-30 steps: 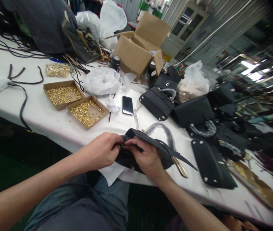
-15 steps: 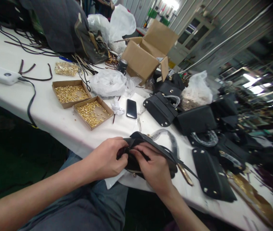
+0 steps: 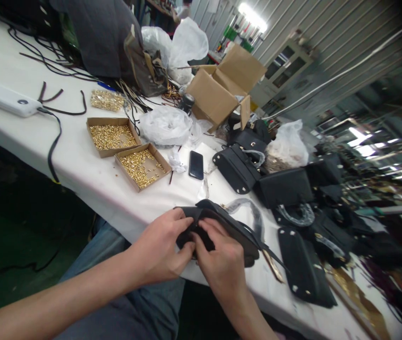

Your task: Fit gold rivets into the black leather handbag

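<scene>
A black handbag [image 3: 238, 231] lies tilted at the table's near edge, its handle [image 3: 255, 215] covered in clear plastic. My left hand [image 3: 167, 243] grips the left side of its opening, fingers curled over the edge and thumb at the near side. Beside it, my right hand [image 3: 222, 255] has its fingers inside the opening and its thumb close to the left thumb. Both hands are closed on the bag; any small part between the fingertips is hidden. A gold-coloured bar [image 3: 272, 266] sticks out by the bag's right end.
Two cardboard trays [image 3: 119, 157] of small gold fittings stand left of a phone [image 3: 196, 165]. Behind are a plastic bag [image 3: 167, 125] and an open carton [image 3: 210, 97]. Several black handbags [image 3: 286, 186] crowd the right. A white device [image 3: 6, 97] with a cord lies far left.
The camera view has shifted, so the table things appear slightly lower and mostly further right. Both thumbs have drawn closer together at the bag's opening; both hands keep hold of the bag.
</scene>
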A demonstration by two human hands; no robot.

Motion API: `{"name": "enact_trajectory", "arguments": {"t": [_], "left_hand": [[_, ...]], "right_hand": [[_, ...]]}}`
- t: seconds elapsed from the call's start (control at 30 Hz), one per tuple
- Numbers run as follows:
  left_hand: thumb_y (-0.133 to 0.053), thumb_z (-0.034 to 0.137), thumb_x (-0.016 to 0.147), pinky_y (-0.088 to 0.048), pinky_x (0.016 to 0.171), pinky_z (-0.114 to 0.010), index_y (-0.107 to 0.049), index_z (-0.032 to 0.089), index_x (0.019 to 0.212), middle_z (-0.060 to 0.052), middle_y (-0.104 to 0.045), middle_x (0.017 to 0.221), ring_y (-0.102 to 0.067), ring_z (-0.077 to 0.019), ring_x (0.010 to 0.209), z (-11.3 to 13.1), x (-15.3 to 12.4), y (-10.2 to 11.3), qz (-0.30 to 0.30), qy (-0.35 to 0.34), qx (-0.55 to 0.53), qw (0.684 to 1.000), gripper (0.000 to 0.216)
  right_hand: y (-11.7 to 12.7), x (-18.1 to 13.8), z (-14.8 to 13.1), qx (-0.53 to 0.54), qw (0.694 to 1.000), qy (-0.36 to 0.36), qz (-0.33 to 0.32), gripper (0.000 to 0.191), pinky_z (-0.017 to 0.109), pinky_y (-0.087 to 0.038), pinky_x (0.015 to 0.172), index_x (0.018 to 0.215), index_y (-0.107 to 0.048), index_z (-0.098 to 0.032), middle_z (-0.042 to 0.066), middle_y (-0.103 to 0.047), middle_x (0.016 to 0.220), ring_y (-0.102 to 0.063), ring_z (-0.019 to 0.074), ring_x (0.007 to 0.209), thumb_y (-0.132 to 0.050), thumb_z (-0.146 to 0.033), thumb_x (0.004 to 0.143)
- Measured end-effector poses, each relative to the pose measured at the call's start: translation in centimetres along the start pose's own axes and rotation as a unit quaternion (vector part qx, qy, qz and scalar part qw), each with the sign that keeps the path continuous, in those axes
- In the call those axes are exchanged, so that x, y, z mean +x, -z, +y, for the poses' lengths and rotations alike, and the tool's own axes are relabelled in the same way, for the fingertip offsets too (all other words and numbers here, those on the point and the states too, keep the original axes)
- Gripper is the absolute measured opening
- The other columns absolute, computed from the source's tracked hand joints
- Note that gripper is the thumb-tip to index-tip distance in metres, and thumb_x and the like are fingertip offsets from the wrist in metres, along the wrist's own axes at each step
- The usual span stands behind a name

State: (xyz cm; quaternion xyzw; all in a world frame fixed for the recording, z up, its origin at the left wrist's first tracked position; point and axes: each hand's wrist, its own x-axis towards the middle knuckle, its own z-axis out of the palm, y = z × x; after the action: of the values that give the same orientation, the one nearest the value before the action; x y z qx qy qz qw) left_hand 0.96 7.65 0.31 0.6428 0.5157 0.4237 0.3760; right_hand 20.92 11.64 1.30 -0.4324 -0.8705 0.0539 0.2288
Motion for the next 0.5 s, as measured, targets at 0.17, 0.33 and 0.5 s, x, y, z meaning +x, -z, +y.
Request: {"name": "enact_trajectory", "arguments": {"t": [0.17, 0.33, 0.5], "left_hand": [[-0.067, 0.018, 0.091, -0.060, 0.097, -0.049, -0.070, 0.021, 0.126, -0.011, -0.064, 0.116, -0.064, -0.0293, 0.106, 0.0, -1.7, -0.3, 0.026, 0.003, 0.017, 1.000, 0.035], [-0.062, 0.013, 0.090, -0.061, 0.099, -0.051, -0.064, 0.019, 0.136, -0.013, -0.062, 0.120, -0.061, -0.0307, 0.111, 0.1, -2.9, -1.2, 0.040, 0.002, 0.023, 0.999, 0.047], [-0.055, 0.013, 0.096, -0.061, 0.100, -0.052, -0.063, 0.018, 0.137, -0.015, -0.061, 0.121, -0.060, -0.0316, 0.113, 0.0, -3.6, -1.7, 0.048, -0.008, 0.024, 0.999, 0.042]], "right_hand": [[-0.4, 0.1, -0.5, -0.025, 0.999, 0.017, 0.029, 0.026, 0.042, -0.070, 0.096, 0.123, -0.081, -0.016, 0.014, -0.084, 0.121, -0.084, 0.0310, 0.106, -0.067, -0.027, 0.104], [-1.5, -0.9, -0.5, -0.085, 0.995, 0.025, 0.042, 0.033, 0.049, -0.069, 0.098, 0.126, -0.080, -0.012, 0.018, -0.084, 0.122, -0.083, 0.0364, 0.109, -0.062, -0.033, 0.108], [-2.4, -1.9, -0.1, -0.122, 0.987, 0.051, 0.087, 0.033, 0.050, -0.068, 0.099, 0.130, -0.078, -0.017, 0.016, -0.084, 0.121, -0.083, 0.0363, 0.108, -0.065, -0.039, 0.108]]}}
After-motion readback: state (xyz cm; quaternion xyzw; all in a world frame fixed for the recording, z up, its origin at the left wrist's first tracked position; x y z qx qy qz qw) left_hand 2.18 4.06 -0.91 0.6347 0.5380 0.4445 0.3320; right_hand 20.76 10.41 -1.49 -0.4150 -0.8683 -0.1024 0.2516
